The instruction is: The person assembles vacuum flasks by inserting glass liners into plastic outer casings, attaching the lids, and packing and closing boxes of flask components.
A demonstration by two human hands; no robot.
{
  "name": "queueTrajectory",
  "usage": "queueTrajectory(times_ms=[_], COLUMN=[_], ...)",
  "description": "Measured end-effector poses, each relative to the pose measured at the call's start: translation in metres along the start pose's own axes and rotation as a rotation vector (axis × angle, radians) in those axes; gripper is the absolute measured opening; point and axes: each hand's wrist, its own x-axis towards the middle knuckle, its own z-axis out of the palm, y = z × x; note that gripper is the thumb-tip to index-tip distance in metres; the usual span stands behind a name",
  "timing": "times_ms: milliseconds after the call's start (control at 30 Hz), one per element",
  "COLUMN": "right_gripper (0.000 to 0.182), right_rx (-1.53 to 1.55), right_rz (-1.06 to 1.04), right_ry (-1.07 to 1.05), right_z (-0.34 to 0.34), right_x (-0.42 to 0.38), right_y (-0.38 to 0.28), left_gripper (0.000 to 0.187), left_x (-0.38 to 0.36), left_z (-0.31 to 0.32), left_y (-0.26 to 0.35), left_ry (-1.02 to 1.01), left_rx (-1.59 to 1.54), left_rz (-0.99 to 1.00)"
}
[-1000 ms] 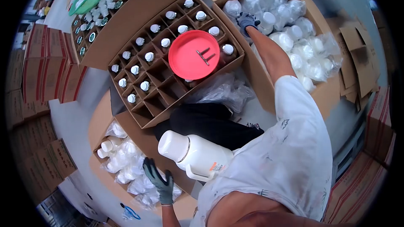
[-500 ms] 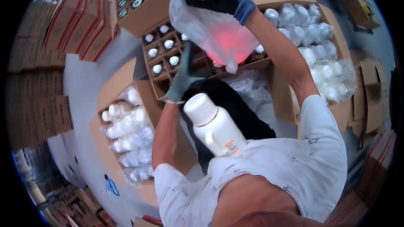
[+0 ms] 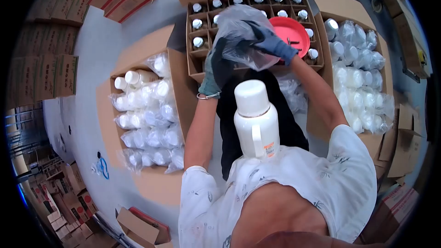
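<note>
Over divided box (image 3: 198, 59), bag (image 3: 239, 36) lowered, both hands now gripping

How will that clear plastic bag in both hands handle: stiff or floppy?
Likely floppy: the plastic bag crumples and bunches between the left hand and right hand. Probably light, since the film is thin enough to see through. Possibly slippery against the gloves.

A single head-worn fisheye view looks steeply down, close over the person's chest and gloved hands, onto the divided carton (image 3: 202, 55) and floor (image 3: 101, 46); its dark, curved edges probably distort distances.
</note>
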Motion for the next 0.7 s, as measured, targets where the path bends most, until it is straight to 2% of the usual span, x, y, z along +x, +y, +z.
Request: queueTrajectory(times_ms=[33, 67, 100, 133, 167, 200, 267, 300, 333, 367, 400, 433, 467, 533, 600, 633, 700], right_gripper=[0.069, 0.062, 0.054, 0.048, 0.044, 0.044, 0.045, 0.044, 0.044, 0.043, 0.043, 0.044, 0.044, 0.038, 0.034, 0.034, 0.034], right_rx=[0.05, 0.096, -0.126, -0.346, -0.397, -0.21, -0.074, -0.219, -0.364, -0.434, -0.503, -0.441, -0.379, -0.488, -0.471, -0.451, -0.413], right_rz=[0.095, 0.188, 0.119, 0.049, -0.025, 0.098, 0.2, 0.18, 0.158, 0.071, -0.014, -0.015, -0.015, -0.107, -0.214, -0.219, -0.225], right_ry=[-0.007, -0.014, 0.074, 0.157, 0.189, 0.27, 0.393, 0.427, 0.463, 0.393, 0.323, 0.294, 0.264, 0.013, -0.28, -0.294, -0.335], right_z=[-0.005, -0.009, -0.008, -0.002, 0.006, 0.021, 0.035, 0.04, 0.045, 0.048, 0.05, 0.057, 0.063, 0.048, 0.034, 0.031, 0.023], right_x=[-0.016, -0.031, -0.049, -0.066, -0.087, -0.106, -0.14, -0.164, -0.189, -0.205, -0.219, -0.237, -0.254, -0.274, -0.304, -0.313, -0.331], right_y=[0.006, 0.009, 0.014, 0.011, 0.005, -0.007, -0.038, -0.046, -0.054, -0.074, -0.091, -0.094, -0.093, -0.111, -0.114, -0.116, -0.119], left_gripper=[0.044, 0.038, 0.033, 0.025, 0.029, 0.032, 0.039, 0.044, 0.048, 0.053, 0.055, 0.055, 0.053, 0.049, 0.043, 0.041, 0.041], left_x=[-0.013, -0.024, -0.035, -0.058, -0.083, -0.103, -0.104, -0.095, -0.097, -0.113, -0.115, -0.132, -0.153, -0.199, -0.243, -0.245, -0.227], left_z=[-0.01, -0.026, -0.043, -0.057, -0.055, -0.054, -0.062, -0.071, -0.082, -0.084, -0.089, -0.089, -0.091, -0.097, -0.103, -0.108, -0.129], left_y=[0.004, 0.01, 0.017, 0.009, 0.008, 0.011, 0.072, 0.108, 0.142, 0.159, 0.179, 0.185, 0.185, 0.175, 0.171, 0.169, 0.161], left_ry=[0.019, 0.017, 0.018, -0.066, -0.03, 0.009, 0.141, 0.065, -0.061, -0.148, -0.318, -0.423, -0.484, -0.607, -0.7, -0.743, -0.656], left_rx=[-0.246, -0.19, -0.134, 0.119, 0.139, 0.16, -0.372, -0.274, -0.318, -0.127, 0.047, 0.176, 0.186, 0.21, 0.13, 0.093, -0.142], left_rz=[-0.22, -0.176, -0.131, -0.068, -0.082, -0.09, -0.511, -0.319, -0.514, -0.433, -0.176, 0.035, 0.076, 0.154, 0.048, 0.004, -0.396])
